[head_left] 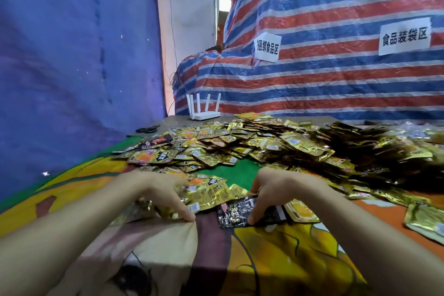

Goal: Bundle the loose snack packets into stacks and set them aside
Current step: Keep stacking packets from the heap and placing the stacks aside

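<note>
A wide heap of gold foil snack packets (252, 142) covers the far half of the table, with darker bundled stacks (374, 151) at the right. My left hand (158, 197) rests fingers-down on several gold packets (209, 193) near the front, gripping a small bunch of them. My right hand (271, 194) presses its fingertips on a black packet (236, 214) lying flat beside an orange-printed gold packet (301, 211). Whether the right hand actually holds the black packet is unclear.
A colourful printed cloth (276, 252) covers the table. A white router (204, 108) and black scissors (146, 130) stand at the far left edge. A striped tarp (336, 67) with paper signs rises behind, and a blue tarp (72, 67) hangs at the left.
</note>
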`<move>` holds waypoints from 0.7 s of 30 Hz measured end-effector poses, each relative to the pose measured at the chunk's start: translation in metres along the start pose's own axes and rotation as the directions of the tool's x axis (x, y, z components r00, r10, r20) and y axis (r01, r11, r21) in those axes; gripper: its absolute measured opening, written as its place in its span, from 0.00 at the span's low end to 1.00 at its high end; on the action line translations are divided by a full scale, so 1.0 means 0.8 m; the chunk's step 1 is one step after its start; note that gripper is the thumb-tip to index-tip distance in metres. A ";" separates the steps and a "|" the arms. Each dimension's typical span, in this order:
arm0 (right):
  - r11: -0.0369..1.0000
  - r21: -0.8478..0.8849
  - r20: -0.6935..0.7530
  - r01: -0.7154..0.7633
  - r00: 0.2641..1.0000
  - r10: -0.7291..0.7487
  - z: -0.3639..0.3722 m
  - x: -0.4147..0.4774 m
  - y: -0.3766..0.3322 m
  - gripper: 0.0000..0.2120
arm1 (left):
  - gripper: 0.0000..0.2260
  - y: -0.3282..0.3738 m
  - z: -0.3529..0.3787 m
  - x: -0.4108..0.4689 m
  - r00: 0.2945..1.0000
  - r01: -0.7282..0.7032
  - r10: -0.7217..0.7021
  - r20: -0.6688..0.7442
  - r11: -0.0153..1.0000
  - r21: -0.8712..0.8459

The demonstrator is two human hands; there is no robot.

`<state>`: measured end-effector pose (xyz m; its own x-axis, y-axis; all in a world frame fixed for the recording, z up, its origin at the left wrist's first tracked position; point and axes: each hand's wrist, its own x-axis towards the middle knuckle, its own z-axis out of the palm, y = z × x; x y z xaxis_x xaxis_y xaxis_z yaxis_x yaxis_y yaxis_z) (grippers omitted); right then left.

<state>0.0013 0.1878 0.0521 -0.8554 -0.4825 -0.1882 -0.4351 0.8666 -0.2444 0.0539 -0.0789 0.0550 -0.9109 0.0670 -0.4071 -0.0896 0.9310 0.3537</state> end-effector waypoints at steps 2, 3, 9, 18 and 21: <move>0.995 0.094 -0.039 0.019 0.999 -0.015 0.004 0.004 -0.002 0.25 | 0.36 0.011 0.007 -0.004 0.999 -0.027 0.026 -0.025 0.999 -0.037; 0.989 0.146 -0.067 0.026 0.998 -0.016 0.007 0.006 -0.004 0.26 | 0.35 0.013 0.009 -0.002 0.991 -0.051 0.062 -0.116 0.994 0.094; 0.929 0.358 -0.223 0.098 0.975 -0.017 0.025 0.022 -0.009 0.26 | 0.13 0.034 0.043 0.020 0.919 -0.011 0.159 -0.360 0.925 0.381; 0.474 0.845 -0.410 0.247 0.869 0.278 0.032 0.050 0.014 0.14 | 0.06 0.022 0.012 0.034 0.526 0.009 -0.034 -0.850 0.999 -0.034; 0.081 0.943 -0.331 0.322 0.890 0.313 0.034 0.059 0.022 0.21 | 0.13 0.023 -0.005 0.043 0.489 -0.290 -0.201 -0.848 0.880 -0.376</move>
<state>-0.0390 0.1767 0.0127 -0.9907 -0.1164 0.0708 -0.0457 -0.2052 -0.9776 0.0194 -0.0611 0.0510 -0.7695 -0.4590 0.4440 0.0342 0.6646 0.7464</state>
